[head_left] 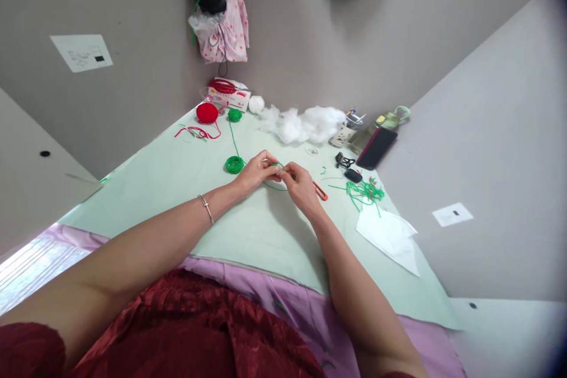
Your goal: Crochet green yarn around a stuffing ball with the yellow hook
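Close together above the middle of the table, my left hand (259, 169) and my right hand (300, 182) pinch a small bit of green yarn (277, 165). Fingers cover most of it, so its shape is hard to make out. A green strand (275, 188) hangs below the hands. Just left of my left hand lies a wound coil of green yarn (234, 165), and a strand runs from it up to a small green yarn ball (234, 115). An orange looped tool (320, 191) lies beside my right wrist, its far end hidden.
A red yarn ball (207, 112), a box (229, 96) and white stuffing (305, 124) line the back. To the right are a pen cup (344, 131), a green bottle (392, 120), a phone (377, 147), green yarn scraps (365, 190) and white paper (386, 231).
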The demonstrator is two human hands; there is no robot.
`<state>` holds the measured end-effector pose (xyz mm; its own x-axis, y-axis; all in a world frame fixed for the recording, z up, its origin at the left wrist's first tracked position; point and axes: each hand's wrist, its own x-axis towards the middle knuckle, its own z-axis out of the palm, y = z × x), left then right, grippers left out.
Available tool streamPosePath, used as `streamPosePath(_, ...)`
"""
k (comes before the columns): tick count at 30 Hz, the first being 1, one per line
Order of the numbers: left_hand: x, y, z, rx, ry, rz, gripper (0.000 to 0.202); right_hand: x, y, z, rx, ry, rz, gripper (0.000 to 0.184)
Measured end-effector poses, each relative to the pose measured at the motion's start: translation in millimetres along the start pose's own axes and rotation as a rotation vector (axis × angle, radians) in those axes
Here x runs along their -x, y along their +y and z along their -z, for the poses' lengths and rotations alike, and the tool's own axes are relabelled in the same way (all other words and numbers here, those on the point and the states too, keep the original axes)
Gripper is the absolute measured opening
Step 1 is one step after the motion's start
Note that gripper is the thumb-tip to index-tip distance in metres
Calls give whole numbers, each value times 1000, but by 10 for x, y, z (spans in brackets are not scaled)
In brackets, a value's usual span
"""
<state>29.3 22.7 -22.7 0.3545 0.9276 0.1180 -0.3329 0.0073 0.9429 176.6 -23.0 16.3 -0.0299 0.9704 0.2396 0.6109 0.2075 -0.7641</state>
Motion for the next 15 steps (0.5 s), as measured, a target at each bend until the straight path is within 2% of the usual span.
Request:
streamPosePath(3,-28,-39,16,-56,37,5,19,42,-42,-43,41,-10,4,11)
streamPosePath(7,-35,-65,15,-97,74,25,30,59,-76,-115,90,-1,1,15)
streamPosePath(15,16,-29,5,-28,14,46,26,-20,17,-94,50,47,-33,24)
